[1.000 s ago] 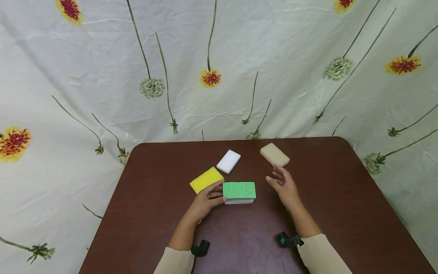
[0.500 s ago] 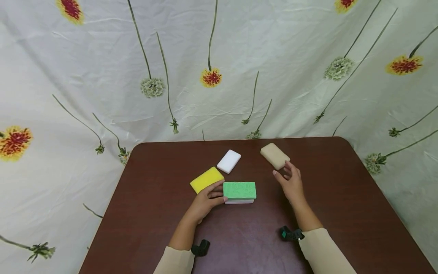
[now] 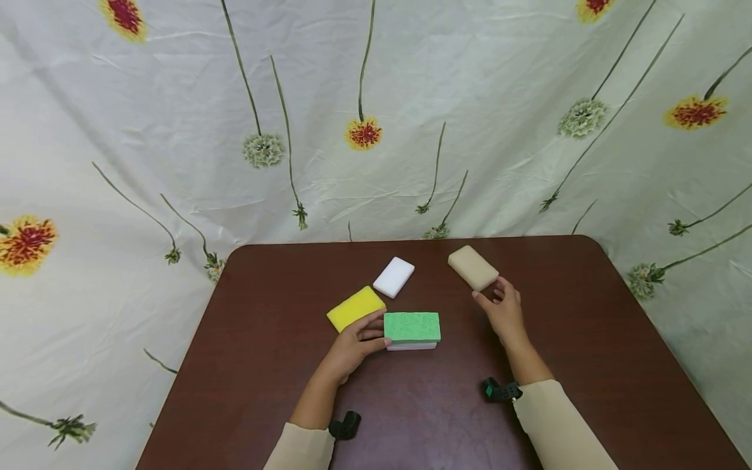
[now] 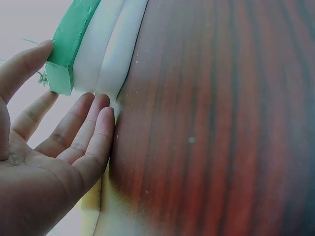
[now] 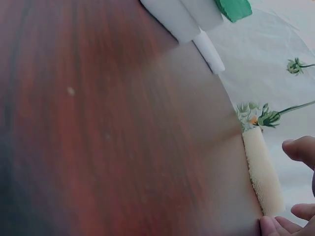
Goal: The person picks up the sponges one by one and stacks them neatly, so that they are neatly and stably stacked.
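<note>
A stack stands mid-table: a green sponge (image 3: 411, 326) on top of two white sponge-like blocks (image 4: 101, 49). My left hand (image 3: 348, 349) is at the stack's left end, its extended fingertips touching the end of the green sponge and the white layers. A beige sponge (image 3: 472, 267) lies flat near the back edge, turned at an angle. My right hand (image 3: 505, 316) is at its near corner, thumb and fingers spread apart. In the right wrist view a fingertip meets the end of the beige sponge, and the thumb is clear of it.
A yellow sponge (image 3: 356, 309) lies just behind my left hand, partly covered by its fingers. Behind the stack is a white sponge block (image 3: 393, 277). All rest on a dark brown table (image 3: 264, 339). A flowered cloth (image 3: 505, 85) hangs beyond the back edge.
My right hand has moved right and slightly forward, to the near corner of the beige sponge. My left hand stays at the stack, and the sponges have not moved.
</note>
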Tool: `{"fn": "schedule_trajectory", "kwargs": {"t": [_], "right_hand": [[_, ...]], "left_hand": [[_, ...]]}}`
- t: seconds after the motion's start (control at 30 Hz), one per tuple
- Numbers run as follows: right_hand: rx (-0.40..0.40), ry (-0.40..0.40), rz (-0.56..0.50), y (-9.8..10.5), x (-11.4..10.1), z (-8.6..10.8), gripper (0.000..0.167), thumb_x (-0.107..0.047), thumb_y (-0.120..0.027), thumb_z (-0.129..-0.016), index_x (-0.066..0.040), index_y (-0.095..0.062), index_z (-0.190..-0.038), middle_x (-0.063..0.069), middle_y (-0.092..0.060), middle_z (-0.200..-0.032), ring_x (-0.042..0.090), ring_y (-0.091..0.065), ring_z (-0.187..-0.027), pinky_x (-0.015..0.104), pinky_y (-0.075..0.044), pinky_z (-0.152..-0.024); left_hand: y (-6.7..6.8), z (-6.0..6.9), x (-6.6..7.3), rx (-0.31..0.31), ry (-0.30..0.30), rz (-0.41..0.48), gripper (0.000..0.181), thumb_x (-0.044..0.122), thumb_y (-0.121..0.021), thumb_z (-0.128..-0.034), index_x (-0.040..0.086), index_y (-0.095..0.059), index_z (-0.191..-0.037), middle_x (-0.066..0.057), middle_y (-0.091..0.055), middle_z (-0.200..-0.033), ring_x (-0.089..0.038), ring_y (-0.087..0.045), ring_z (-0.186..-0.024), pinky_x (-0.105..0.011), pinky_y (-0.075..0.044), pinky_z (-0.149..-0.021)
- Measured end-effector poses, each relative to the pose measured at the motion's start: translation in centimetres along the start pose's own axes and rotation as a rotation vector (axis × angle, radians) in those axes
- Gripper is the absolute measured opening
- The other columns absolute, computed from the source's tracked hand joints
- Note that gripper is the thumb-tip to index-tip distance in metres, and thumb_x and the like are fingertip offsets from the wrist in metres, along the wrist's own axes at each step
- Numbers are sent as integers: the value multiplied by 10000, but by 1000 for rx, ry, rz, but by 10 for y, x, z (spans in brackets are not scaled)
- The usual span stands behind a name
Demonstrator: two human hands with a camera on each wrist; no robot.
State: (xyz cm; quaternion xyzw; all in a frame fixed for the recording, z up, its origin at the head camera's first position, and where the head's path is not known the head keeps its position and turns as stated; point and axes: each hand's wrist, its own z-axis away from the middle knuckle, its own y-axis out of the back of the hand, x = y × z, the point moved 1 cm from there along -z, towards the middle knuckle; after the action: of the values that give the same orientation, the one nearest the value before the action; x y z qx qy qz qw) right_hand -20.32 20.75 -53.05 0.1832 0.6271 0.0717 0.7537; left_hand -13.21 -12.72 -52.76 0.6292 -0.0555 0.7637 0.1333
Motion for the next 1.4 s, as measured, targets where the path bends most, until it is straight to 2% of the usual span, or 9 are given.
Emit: {"fn": "schedule_trajectory", "kwargs": {"t": [0.13,0.43,0.9,1.4], "right_hand": [[13,4,24,1,0,-7,912,-298,-716,-943,-31,-151,-1607,243,-232,-1590,381,-344,-1455,486,-380,-1161],[22,25,185,1,2,-21,931,-323,-706,-944,-13,-132,-1608,254,-223,-1584,384,-360,-1431,522,-393,-1131],[-25,-7,216,3,-2,-31,952,-343,-709,-940,-40,-114,-1619,270,-213,-1592,404,-356,-1432,546,-411,-1110],[12,24,250,2,2,-38,896,-329,-716,-934,-19,-195,-1594,279,-297,-1525,408,-420,-1351,543,-449,-1052]], "left_hand": [[0,0,0,3,-1,1,673,214,-767,-908,201,-478,-1515,-109,-579,-1375,-255,-611,-1220,-329,-548,-951],[-2,-1,1,20,2,-18,666,203,-770,-902,183,-491,-1506,-112,-587,-1379,-264,-629,-1202,-326,-555,-935],[-4,-6,1,5,-17,-19,661,216,-764,-907,171,-489,-1506,-115,-590,-1375,-268,-631,-1224,-337,-554,-949],[-7,-13,4,-2,-26,-26,674,216,-762,-908,174,-474,-1516,-112,-590,-1377,-279,-597,-1273,-371,-536,-998]]}}
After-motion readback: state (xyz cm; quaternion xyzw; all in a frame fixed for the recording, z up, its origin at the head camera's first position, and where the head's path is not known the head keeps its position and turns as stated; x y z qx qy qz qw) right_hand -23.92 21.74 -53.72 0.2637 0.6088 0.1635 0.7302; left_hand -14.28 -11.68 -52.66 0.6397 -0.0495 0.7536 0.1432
